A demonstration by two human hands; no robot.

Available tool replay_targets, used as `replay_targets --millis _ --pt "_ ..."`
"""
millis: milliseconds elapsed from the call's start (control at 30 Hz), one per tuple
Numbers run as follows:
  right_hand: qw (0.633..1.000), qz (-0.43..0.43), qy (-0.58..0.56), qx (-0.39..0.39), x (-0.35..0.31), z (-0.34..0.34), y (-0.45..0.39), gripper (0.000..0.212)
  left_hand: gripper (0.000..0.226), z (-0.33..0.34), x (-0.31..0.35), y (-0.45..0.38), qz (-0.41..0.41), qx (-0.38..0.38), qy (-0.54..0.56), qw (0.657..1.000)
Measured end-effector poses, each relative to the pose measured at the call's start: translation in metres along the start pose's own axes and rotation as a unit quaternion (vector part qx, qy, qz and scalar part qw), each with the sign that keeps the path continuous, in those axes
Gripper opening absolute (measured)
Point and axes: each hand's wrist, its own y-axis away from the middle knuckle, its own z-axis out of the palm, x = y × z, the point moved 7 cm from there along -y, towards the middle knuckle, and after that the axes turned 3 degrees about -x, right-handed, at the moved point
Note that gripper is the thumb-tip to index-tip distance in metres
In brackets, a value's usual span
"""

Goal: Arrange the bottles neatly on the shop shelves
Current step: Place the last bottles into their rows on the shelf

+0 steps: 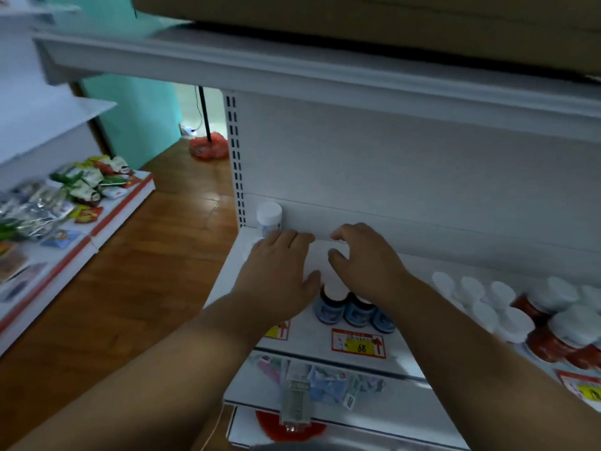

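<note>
A cluster of dark bottles with blue labels and white caps stands on the white shelf. My left hand lies against the cluster's left side, thumb toward the caps. My right hand curls around its right and back side. Together the hands hide most of the caps. One white-capped bottle stands alone in the shelf's back left corner, just beyond my left fingers. To the right stand several red-labelled bottles with white caps.
A price tag reading 68 is on the shelf's front edge. The shelf below holds small packets. A shelf overhead carries a cardboard box. Snack packets lie on a low shelf to the left, across a wooden floor.
</note>
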Motion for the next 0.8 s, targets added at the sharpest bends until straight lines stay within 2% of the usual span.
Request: replay_targets --millis 200,300,367,567,700,800 --pt "0.999 0.023 -0.016 -0.025 -0.055 0.041 -0.092 0.034 0.053 -0.036 -0.082 -0.002 -0.037 0.007 -0.004 0.999" --pt "0.995 0.069 -0.001 -0.073 -0.066 0.069 -0.131 0.034 0.054 -0.045 -0.119 -0.006 -0.046 -0.002 -0.004 0.999" --pt "0.988 0.088 0.054 -0.116 -0.065 0.090 -0.148 0.033 0.053 -0.048 -0.137 -0.006 -0.046 -0.019 -0.010 0.999" --pt "0.993 0.112 0.027 -0.020 -0.065 0.101 -0.165 0.019 0.055 -0.052 -0.171 -0.014 -0.025 -0.046 0.003 0.999" --pt "0.985 0.141 -0.070 0.072 -0.076 0.069 -0.142 0.024 0.063 -0.046 -0.170 -0.017 -0.016 -0.054 0.052 0.997" --pt "0.974 0.143 -0.126 0.120 -0.081 0.037 -0.113 0.031 0.074 -0.045 -0.157 -0.023 -0.012 -0.034 0.143 0.989"
